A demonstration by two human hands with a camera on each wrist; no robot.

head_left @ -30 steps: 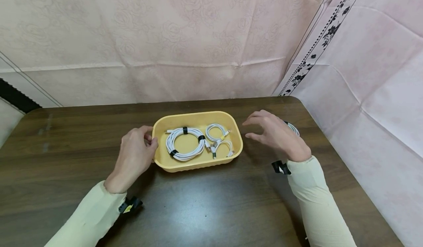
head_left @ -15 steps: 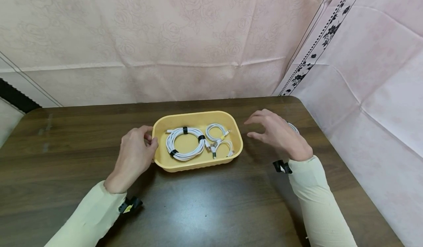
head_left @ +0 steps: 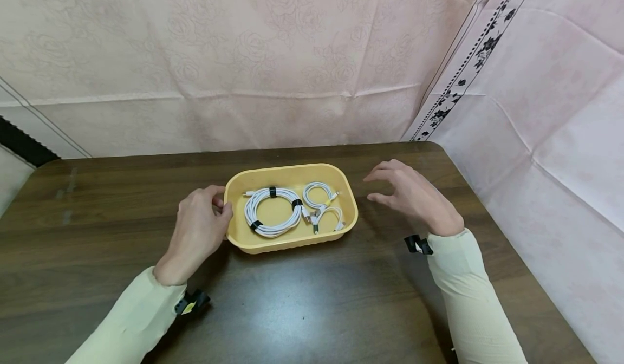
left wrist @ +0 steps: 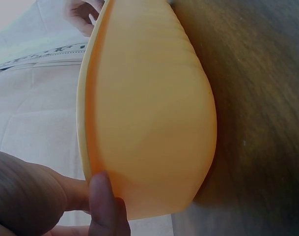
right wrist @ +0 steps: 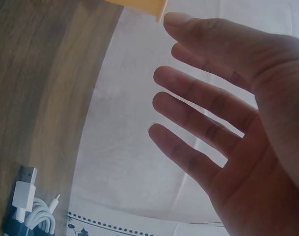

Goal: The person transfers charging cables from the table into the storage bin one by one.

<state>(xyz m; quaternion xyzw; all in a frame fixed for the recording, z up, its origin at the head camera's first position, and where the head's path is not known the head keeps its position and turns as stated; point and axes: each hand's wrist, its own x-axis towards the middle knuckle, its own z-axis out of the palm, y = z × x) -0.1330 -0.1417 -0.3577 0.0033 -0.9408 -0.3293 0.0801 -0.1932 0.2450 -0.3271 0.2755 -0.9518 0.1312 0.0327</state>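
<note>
My left hand (head_left: 200,226) pinches the left rim of a yellow plastic tray (head_left: 287,246) between thumb and fingers; the left wrist view shows the fingers (left wrist: 102,199) at the tray's end wall (left wrist: 149,108). Inside lies a large white cable coil (head_left: 278,232) bound with black ties. Beside it sit a smaller white coil (head_left: 318,184) with a yellow tie and a short white cable (head_left: 315,221) with several connectors. My right hand (head_left: 411,196) hovers right of the tray, apart from it, fingers spread and holding nothing.
A bundled white USB cable (right wrist: 41,216) with a dark tie lies on the brown wooden table (head_left: 292,310) near the right hand; in the head view that hand hides it. Pale patterned cloth (head_left: 273,60) hangs behind the table and along its right side.
My right hand has drifted slightly right, away from the tray, and now covers the bundled cable in the head view. The left hand and the tray have stayed in place.
</note>
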